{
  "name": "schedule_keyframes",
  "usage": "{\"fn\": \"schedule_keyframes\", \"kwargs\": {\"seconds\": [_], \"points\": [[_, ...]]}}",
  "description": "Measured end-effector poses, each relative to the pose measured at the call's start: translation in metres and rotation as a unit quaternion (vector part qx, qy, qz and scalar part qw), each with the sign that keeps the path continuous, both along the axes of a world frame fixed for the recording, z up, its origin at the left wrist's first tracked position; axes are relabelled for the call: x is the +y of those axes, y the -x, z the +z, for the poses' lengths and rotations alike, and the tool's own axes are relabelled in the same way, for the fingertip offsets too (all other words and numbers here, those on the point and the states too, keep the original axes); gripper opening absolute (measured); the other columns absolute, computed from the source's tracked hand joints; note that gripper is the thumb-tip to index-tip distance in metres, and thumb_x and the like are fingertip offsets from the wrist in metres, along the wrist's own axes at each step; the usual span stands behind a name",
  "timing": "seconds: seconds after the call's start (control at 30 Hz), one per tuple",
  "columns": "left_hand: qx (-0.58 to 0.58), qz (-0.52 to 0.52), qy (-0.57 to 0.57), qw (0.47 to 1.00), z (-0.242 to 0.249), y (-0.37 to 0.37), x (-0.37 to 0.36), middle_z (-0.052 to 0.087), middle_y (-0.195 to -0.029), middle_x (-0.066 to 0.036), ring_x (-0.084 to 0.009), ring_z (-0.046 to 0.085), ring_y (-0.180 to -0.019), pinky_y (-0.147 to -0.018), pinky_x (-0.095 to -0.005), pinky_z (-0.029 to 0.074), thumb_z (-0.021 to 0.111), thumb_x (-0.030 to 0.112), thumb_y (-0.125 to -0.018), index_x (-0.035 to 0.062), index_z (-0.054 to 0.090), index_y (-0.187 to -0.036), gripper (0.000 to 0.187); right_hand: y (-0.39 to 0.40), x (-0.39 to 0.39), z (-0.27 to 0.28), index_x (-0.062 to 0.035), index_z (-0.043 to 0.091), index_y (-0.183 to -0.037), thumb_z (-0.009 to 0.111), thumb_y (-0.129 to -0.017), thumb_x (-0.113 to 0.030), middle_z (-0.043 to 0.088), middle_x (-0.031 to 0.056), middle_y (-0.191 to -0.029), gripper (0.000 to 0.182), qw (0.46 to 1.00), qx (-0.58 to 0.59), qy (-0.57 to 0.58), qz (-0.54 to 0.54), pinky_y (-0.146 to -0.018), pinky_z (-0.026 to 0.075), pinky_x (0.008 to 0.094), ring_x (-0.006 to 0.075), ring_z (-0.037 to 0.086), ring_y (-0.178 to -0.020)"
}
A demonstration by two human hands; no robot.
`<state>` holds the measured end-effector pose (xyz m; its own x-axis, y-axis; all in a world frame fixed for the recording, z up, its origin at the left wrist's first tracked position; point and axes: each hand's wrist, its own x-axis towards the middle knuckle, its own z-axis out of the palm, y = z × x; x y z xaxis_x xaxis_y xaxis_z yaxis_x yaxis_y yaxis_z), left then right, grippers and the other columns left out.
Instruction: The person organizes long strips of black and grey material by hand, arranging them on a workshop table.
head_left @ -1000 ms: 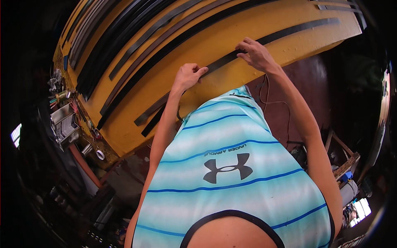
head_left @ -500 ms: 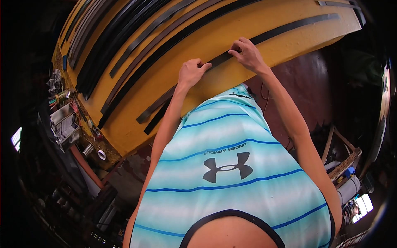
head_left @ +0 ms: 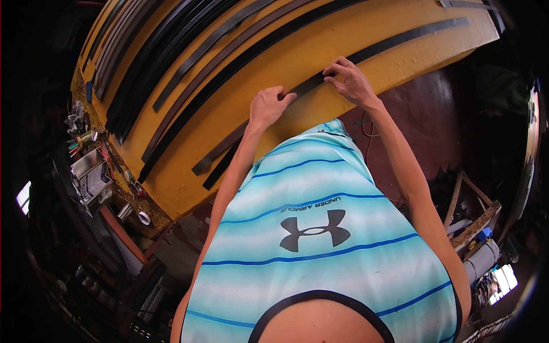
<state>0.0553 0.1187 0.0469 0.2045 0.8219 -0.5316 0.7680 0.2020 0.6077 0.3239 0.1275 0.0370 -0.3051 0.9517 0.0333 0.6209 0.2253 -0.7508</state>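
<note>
A long dark strip [head_left: 409,39] lies along the near part of the yellow table [head_left: 274,64]. My left hand [head_left: 270,107] is closed on this strip, thumb and fingers at its edge, near the middle of its length. To the right, my right hand [head_left: 350,83] pinches the same strip with curled fingers. Between the two hands a stretch of the strip shows flat on the table. A short black strip [head_left: 220,167] lies beside its left end, partly hidden by my left forearm.
Several black and brown strips [head_left: 171,128] lie further back on the table. At the left edge are a metal box [head_left: 94,174], a white ring-shaped roll [head_left: 144,218] and small tools. A wooden frame [head_left: 477,226] stands at the lower right.
Both hands have shifted slightly to the right along the strip. The right hand has also come slightly lower in view.
</note>
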Motion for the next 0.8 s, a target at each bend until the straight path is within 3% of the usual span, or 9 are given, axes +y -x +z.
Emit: {"fn": "schedule_keyframes", "kwargs": {"seconds": [0.2, 0.27, 0.33, 0.4, 0.47, 0.8], "points": [[0.005, 0.008, 0.013, 1.0, 0.003, -0.002, 0.001, 0.072, -0.076, -0.014, -0.0312, 0.07, -0.076, -0.073, -0.0416, 0.052, 0.071, 0.044, -0.089, 0.0043, 0.074, -0.089, 0.04, 0.008, 0.001, -0.002, -0.0044, 0.07, -0.097, 0.078, -0.086, -0.023, 0.063, 0.0091, -0.099, 0.023, 0.999, -0.021, 0.017, -0.041, -0.085, 0.051, 0.0384, 0.0295, 0.063, -0.099], [0.024, -0.01, -0.037, 0.999, -0.004, -0.002, 0.0, 0.07, -0.066, -0.007, -0.0177, 0.065, -0.056, -0.06, -0.0341, 0.051, 0.073, 0.042, -0.093, 0.0036, 0.071, -0.084, 0.039, 0.01, 0.001, -0.006, -0.0048, 0.07, -0.097, 0.079, -0.087, -0.028, 0.063, 0.0081, -0.098, 0.027, 0.998, -0.036, 0.007, -0.044, -0.083, 0.051, 0.0376, 0.0282, 0.063, -0.097], [0.02, -0.005, -0.022, 1.0, -0.003, -0.002, 0.001, 0.07, -0.066, -0.007, -0.0172, 0.065, -0.056, -0.06, -0.0338, 0.05, 0.073, 0.042, -0.093, 0.0035, 0.071, -0.085, 0.039, 0.016, 0.0, -0.006, -0.0034, 0.067, -0.089, 0.085, -0.078, -0.031, 0.064, 0.0109, -0.096, 0.034, 0.997, -0.034, -0.035, -0.067, -0.083, 0.051, 0.0398, 0.0316, 0.063, -0.094], [0.016, -0.002, -0.009, 1.0, -0.002, -0.002, 0.005, 0.07, -0.067, -0.007, -0.0168, 0.065, -0.055, -0.06, -0.0336, 0.05, 0.073, 0.042, -0.092, 0.0034, 0.072, -0.085, 0.039, 0.018, 0.0, -0.007, -0.0034, 0.067, -0.089, 0.086, -0.077, -0.032, 0.063, 0.011, -0.095, 0.036, 0.996, -0.037, -0.033, -0.073, -0.083, 0.051, 0.0403, 0.0318, 0.063, -0.094], [0.021, 0.007, 0.042, 0.999, -0.001, -0.002, 0.007, 0.071, -0.072, -0.009, -0.0261, 0.07, -0.073, -0.072, -0.0387, 0.052, 0.071, 0.047, -0.089, 0.0062, 0.074, -0.087, 0.041, 0.019, 0.0, -0.009, -0.0034, 0.067, -0.089, 0.086, -0.077, -0.033, 0.063, 0.011, -0.095, 0.037, 0.996, -0.039, -0.031, -0.08, -0.083, 0.05, 0.0408, 0.0319, 0.062, -0.093], [0.01, 0.007, 0.063, 0.998, 0.002, -0.003, 0.011, 0.07, -0.068, -0.006, -0.0177, 0.067, -0.06, -0.066, -0.0343, 0.051, 0.073, 0.044, -0.09, 0.0065, 0.071, -0.083, 0.038, 0.021, -0.002, -0.008, -0.0042, 0.066, -0.089, 0.086, -0.076, -0.035, 0.06, 0.011, -0.094, 0.039, 0.994, -0.052, -0.03, -0.092, -0.084, 0.05, 0.0416, 0.0324, 0.06, -0.096]]}}
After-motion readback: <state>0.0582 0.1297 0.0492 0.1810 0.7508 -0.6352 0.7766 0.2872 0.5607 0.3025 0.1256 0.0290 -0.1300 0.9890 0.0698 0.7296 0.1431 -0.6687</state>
